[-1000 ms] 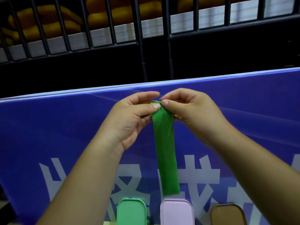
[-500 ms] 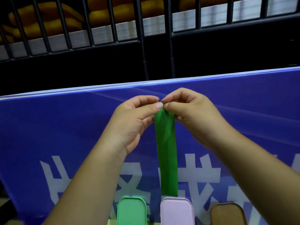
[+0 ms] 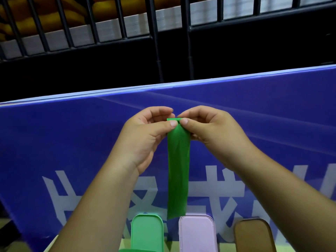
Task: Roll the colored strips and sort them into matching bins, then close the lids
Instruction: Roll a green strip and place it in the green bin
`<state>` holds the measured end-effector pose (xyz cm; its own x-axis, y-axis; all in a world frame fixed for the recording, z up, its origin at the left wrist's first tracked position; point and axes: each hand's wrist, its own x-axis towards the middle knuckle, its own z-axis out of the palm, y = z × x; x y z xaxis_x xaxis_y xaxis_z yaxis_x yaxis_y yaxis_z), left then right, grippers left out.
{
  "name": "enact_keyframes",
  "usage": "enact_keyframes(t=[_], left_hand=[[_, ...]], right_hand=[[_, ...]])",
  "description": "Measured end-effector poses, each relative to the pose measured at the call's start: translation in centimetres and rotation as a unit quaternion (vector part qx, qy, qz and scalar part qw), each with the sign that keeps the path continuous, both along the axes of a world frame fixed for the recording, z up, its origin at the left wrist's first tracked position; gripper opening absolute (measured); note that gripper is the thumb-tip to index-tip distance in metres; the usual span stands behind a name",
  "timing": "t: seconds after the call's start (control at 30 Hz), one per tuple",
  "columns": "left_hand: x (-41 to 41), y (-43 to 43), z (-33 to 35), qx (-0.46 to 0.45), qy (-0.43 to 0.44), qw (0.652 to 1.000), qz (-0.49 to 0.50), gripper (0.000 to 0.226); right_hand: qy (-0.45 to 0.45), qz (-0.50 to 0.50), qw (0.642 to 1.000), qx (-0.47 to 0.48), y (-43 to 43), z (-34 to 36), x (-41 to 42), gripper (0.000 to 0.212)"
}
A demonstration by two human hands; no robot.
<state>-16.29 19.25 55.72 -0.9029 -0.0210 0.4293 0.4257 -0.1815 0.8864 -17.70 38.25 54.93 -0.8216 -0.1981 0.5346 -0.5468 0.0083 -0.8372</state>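
A green strip [image 3: 178, 170] hangs straight down in mid-air in front of the blue board. My left hand [image 3: 147, 135] pinches its top end between thumb and forefinger. My right hand [image 3: 205, 128] pinches the same end from the right, thumb tips almost touching. The top edge is folded over in a small first turn. Below stand three raised lids: a green lid [image 3: 147, 231], a pink lid [image 3: 197, 233] and a brown lid [image 3: 253, 235]. The strip's lower end hangs just above the gap between the green and pink lids. The bins themselves are out of view.
A blue board with white characters [image 3: 72, 142] stands upright behind the lids. Beyond it runs a black metal railing [image 3: 156, 33] with yellow shapes behind. A pale yellow table surface [image 3: 171, 246] shows between the lids.
The strip's top edge now shows above my thumbs as a small fold; before, the fingers covered it. The hanging end has risen slightly. Both hands stay in about the same place.
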Motion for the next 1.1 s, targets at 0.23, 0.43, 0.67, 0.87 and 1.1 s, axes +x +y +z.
enact_keyframes(t=[0.23, 0.43, 0.67, 0.87, 1.1], left_hand=[[0.4, 0.9, -3.8, -0.022, -0.025, 0.999, -0.012, 0.022], [0.4, 2.2, -6.2, -0.005, -0.033, 0.999, 0.015, 0.016], [1.6, 2.6, -8.4, -0.038, -0.034, 0.998, 0.022, 0.018], [3.1, 2.7, -11.1, -0.019, -0.067, 0.997, 0.029, 0.028], [4.6, 2.6, -14.7, -0.014, -0.095, 0.994, 0.049, 0.016]], right_hand=[[-0.026, -0.015, 0.999, -0.027, 0.2, -2.9, 0.3, 0.009], [-0.041, -0.034, 0.997, -0.051, 0.5, -5.4, 0.7, 0.013], [-0.088, -0.023, 0.993, -0.07, 1.7, -8.4, 2.1, 0.017], [-0.086, -0.032, 0.994, -0.058, 1.5, -11.0, 3.0, 0.013], [-0.111, -0.017, 0.991, -0.071, 1.0, -14.2, 4.0, 0.016]])
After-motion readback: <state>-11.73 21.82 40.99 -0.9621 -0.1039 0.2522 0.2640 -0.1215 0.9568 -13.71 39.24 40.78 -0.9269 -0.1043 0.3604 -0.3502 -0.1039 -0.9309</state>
